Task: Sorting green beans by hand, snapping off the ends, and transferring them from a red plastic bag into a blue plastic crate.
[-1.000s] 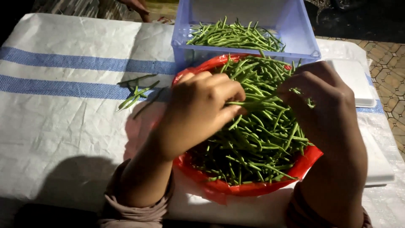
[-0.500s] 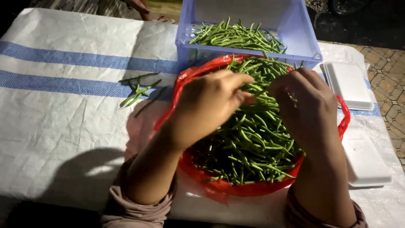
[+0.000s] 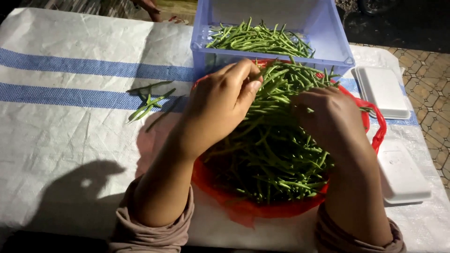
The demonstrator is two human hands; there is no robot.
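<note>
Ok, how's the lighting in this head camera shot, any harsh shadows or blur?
Head view: a bright light from near the camera lights the white woven sheet and casts a hard dark shadow lower left; the far corners fall to black; the green beans and both hands, left and right, look sharp.

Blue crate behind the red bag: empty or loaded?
Loaded. The blue crate holds a layer of green beans across its bottom; its walls rise well above them.

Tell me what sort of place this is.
Probably an outdoor produce-sorting spot, perhaps a market stall or yard, at night: a woven sheet spread as a work surface, paving tiles beside it, green beans heaped in a red bag, foam trays alongside.
</note>
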